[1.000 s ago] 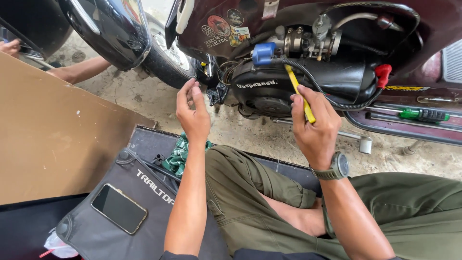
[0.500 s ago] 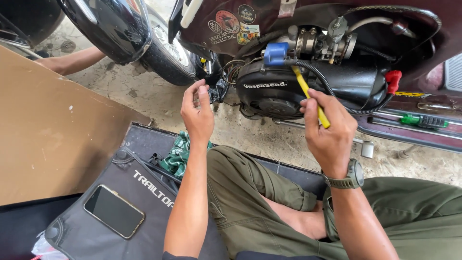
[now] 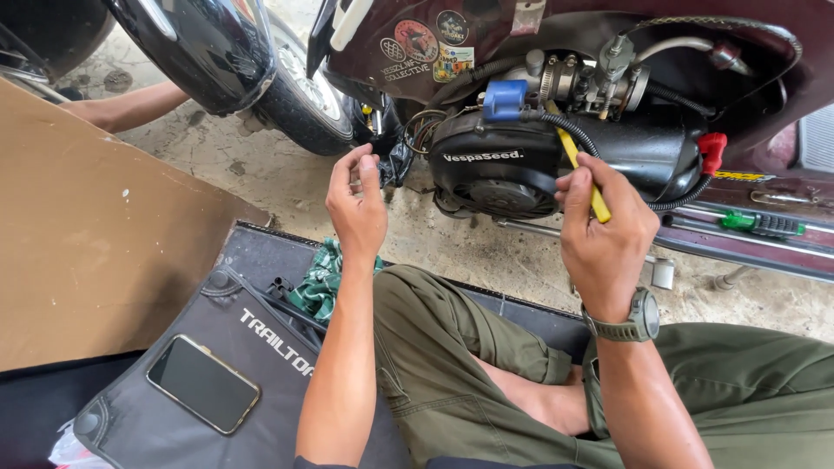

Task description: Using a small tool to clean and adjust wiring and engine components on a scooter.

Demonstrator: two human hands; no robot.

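Yellow tool [image 3: 584, 178] in right hand [image 3: 605, 234] slants up-left toward engine [image 3: 521, 165].

Scooter repair workshop: exposed scooter engine [image 3: 521, 169], green-handled screwdriver [image 3: 760, 222] on the footboard, gritty concrete floor [image 3: 486, 252].

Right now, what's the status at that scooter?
Right hand grips yellow tool at black engine. Left hand raised, empty. Black hose crosses the tool.

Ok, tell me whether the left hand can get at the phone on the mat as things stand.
Probably yes: the left hand holds nothing visible, and the phone lies uncovered on the dark mat beside the left forearm.
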